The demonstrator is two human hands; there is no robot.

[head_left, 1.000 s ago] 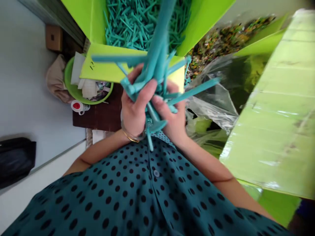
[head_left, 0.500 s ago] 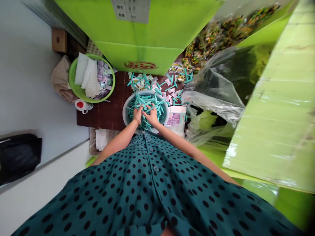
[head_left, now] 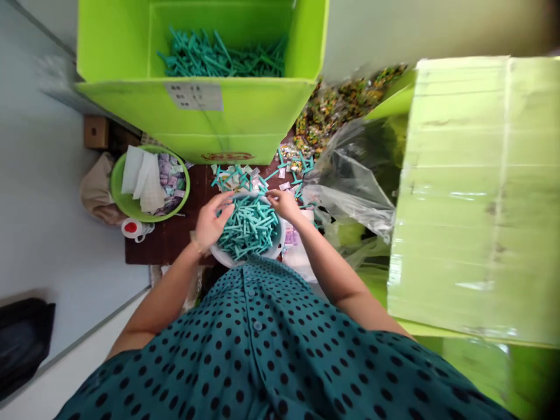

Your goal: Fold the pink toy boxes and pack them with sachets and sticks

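The person wears a teal blouse (head_left: 280, 350) dotted all over with black spots, closed down the front by a row of teal buttons (head_left: 254, 325). Both forearms are bare, and a thin bracelet (head_left: 193, 240) circles the left wrist.

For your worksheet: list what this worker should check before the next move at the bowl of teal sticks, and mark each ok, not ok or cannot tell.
1. White round bowl sits fully on dark wooden table: cannot tell, the shirt hides its near edge.
2. Teal plastic sticks heaped inside bowl: ok.
3. Left hand at the bowl's left rim: ok.
4. Right hand at the far right rim: ok.
5. Table around the bowl tidy: not ok, loose sticks and small packets are scattered.
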